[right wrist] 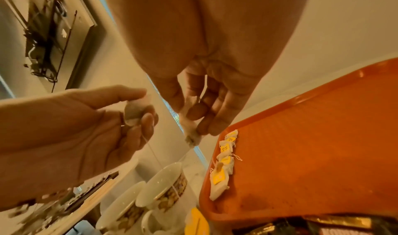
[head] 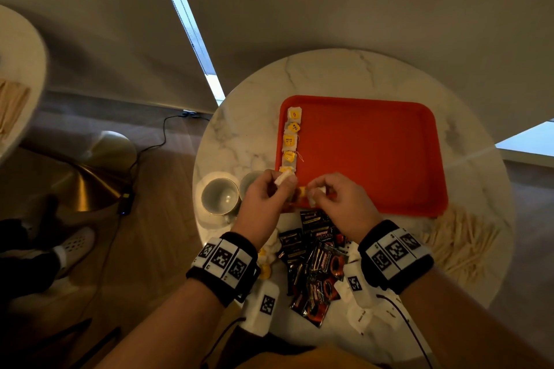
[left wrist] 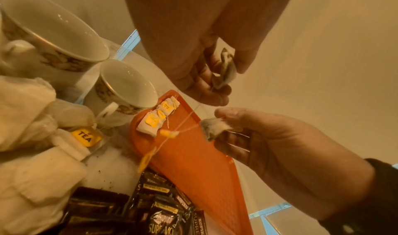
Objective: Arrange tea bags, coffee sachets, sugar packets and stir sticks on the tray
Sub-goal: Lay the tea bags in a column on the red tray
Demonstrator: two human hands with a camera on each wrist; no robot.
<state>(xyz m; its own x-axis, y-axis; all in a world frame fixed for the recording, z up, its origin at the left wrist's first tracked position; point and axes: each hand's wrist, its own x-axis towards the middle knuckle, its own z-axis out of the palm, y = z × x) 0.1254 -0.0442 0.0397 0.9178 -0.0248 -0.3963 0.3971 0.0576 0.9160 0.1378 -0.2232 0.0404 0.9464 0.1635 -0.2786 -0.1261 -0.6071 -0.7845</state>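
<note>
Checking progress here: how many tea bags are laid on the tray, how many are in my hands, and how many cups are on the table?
Tea bags laid on the tray: 5
Tea bags held, one in the left hand, one in the right hand: 2
Cups: 2
Total: 9

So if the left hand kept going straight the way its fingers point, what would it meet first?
Probably the row of tea bags along the left edge of the tray. The left hand, pinching a tea bag, points up that row, though height above it is unclear.

Right hand (right wrist: pixel 200 102) pinching tea bag (right wrist: pixel 191 137), orange tray (right wrist: pixel 312 145) beside
</note>
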